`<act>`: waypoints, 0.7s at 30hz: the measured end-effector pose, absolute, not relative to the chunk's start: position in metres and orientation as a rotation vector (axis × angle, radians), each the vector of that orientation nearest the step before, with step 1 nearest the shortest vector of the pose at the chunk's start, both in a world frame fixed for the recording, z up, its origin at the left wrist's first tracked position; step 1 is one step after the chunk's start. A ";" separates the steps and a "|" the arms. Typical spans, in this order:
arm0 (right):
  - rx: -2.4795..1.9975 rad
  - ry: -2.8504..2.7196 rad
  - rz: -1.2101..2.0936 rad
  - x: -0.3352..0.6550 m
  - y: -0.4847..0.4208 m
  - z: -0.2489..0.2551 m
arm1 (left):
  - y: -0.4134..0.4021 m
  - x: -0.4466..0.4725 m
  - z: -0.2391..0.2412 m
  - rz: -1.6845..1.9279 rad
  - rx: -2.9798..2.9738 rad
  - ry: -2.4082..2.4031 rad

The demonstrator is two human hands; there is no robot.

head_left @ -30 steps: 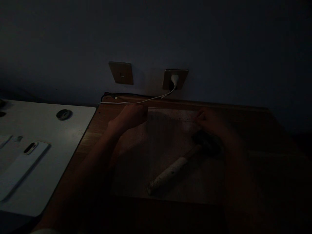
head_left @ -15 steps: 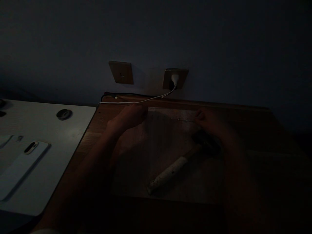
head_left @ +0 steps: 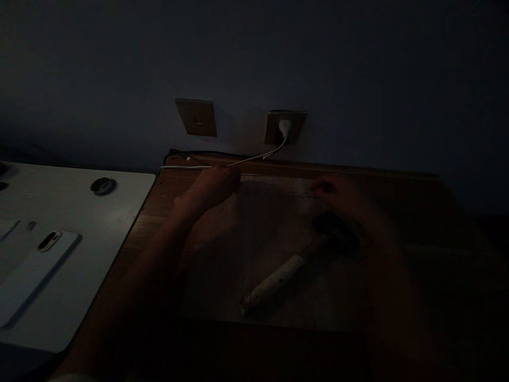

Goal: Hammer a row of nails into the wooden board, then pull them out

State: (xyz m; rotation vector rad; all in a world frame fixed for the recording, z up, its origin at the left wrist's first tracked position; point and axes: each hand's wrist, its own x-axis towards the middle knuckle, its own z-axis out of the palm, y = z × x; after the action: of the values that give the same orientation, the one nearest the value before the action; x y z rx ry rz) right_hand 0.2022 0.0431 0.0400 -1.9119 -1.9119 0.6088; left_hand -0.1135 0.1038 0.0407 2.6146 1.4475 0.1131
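Light: very dim — details hard to read.
Left hand [head_left: 212, 187]: centre of frame, fingers curled at the far left corner of a flat board [head_left: 274, 254]; grip on the board cannot be told.
Right hand [head_left: 340, 193]: right of centre, at the board's far edge; how far open, and whether it pinches anything, cannot be told.
Hammer [head_left: 294, 265]: lying on the board, pale handle pointing to lower centre, dark head just below the right hand — apart from both hands.
Cable [head_left: 238, 162]: white, from wall socket [head_left: 284, 127] leftward, passing just above the left hand.
Left of frame: white table [head_left: 95, 233], phone [head_left: 27, 273].
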 end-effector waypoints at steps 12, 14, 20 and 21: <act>-1.877 -2.007 0.610 0.206 0.044 0.034 | 0.102 -0.107 0.036 0.282 2.621 1.199; -1.884 -2.028 0.606 0.205 0.044 0.032 | 0.102 -0.107 0.035 0.274 2.616 1.196; -1.878 -2.116 0.546 0.203 0.045 0.028 | 0.103 -0.105 0.028 0.291 2.611 1.131; -1.875 -2.129 0.534 0.202 0.046 0.027 | 0.103 -0.105 0.027 0.284 2.610 1.135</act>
State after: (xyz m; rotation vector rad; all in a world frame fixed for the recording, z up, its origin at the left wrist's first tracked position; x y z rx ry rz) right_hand 0.2024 0.0457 0.0274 -1.8747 -2.1288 0.5335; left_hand -0.1052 0.1028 0.0271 2.6102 1.1350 0.2835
